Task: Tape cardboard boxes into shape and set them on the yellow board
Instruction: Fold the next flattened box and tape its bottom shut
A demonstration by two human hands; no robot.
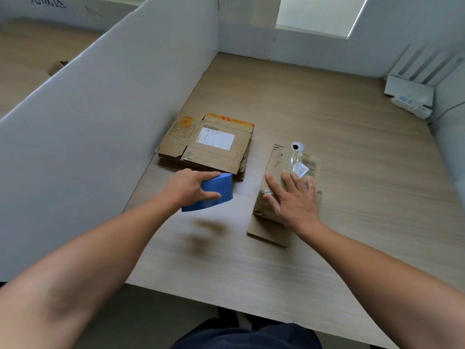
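Left hand (pixel 187 188) clamps blue tool (pixel 216 195); right hand (pixel 294 200), fingers spread, presses box (pixel 278 159). Seems light, stiff; better hold edges.

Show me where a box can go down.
Bare: table behind the cardboard stack and box, right of the box, and along the near edge. Crowded: the middle, where the left hand grips a blue block and the right hand presses the box.

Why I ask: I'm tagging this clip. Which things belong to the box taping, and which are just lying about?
Job: cardboard box under the right hand; clear tape roll on it; stack of flattened boxes; blue object gripped by the left hand, likely a tool.
Lying about: white router and power strip, far corner; small box beyond the partition.
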